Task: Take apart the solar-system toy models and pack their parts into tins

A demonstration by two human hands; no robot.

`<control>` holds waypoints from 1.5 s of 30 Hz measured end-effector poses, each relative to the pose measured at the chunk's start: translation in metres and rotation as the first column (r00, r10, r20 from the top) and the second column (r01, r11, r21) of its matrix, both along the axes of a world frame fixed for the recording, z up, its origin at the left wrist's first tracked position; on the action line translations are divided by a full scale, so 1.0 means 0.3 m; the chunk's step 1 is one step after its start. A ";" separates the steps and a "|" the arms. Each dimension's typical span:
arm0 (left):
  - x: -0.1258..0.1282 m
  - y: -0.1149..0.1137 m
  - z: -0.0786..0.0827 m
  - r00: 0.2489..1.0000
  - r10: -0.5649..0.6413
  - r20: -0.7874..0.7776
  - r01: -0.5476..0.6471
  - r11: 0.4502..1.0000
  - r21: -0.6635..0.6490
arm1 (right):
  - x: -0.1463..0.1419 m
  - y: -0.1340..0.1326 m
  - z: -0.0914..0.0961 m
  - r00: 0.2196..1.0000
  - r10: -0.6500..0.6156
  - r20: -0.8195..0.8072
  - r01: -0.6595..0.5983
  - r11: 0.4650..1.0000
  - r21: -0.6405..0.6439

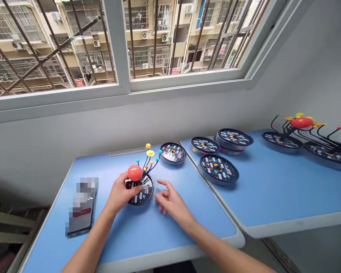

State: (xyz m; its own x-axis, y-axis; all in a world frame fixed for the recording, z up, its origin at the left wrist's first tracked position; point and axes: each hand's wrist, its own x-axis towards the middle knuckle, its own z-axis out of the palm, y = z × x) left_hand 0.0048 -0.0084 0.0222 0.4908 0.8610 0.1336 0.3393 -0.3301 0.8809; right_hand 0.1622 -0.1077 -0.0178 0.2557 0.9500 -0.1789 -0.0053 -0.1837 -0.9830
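Observation:
A small solar-system model [140, 178] stands on the blue table [170, 231]: a round black base, a red-orange ball on top, and thin arms tipped with yellow, blue and red beads reaching up and right. My left hand [121, 192] grips the left rim of the black base, fingers curled round it. To the right of the base, my right hand [168, 199] hovers just above the table with its fingers loosely spread, holding nothing.
A phone [82, 212] lies flat on the left. Several round black discs sit behind and right, one [173, 152] close behind the model, another [218, 168] on the adjoining blue table. Two assembled models [301, 131] stand far right. A wall and barred window rise behind.

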 end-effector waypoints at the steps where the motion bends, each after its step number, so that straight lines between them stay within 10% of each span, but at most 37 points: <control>1: 0.009 0.003 -0.005 0.998 0.002 0.069 0.000 1.000 -0.025 | 0.002 0.011 -0.001 1.000 0.016 0.019 -0.016 1.000 0.006; 16: 0.044 0.019 -0.039 0.954 -0.035 0.298 0.123 0.951 -0.282 | 0.034 0.080 -0.015 0.999 0.021 -0.036 -0.021 1.000 0.011; 31: 0.008 0.021 -0.013 0.946 -0.100 0.307 0.182 0.950 -0.253 | 0.012 0.089 0.047 0.954 -0.022 0.299 -0.089 0.932 0.352; 45: -0.041 0.048 -0.014 0.932 -0.196 0.306 0.269 0.937 -0.220 | -0.017 0.145 0.002 0.984 0.115 -0.133 -0.086 0.975 0.207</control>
State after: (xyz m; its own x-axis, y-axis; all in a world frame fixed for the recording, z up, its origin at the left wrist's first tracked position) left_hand -0.0076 0.0060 0.0179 0.6566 0.7495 0.0841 0.0124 -0.1223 0.9924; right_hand 0.1571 -0.0642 -0.0173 0.1431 0.9897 -0.0109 -0.1399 0.0093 -0.9901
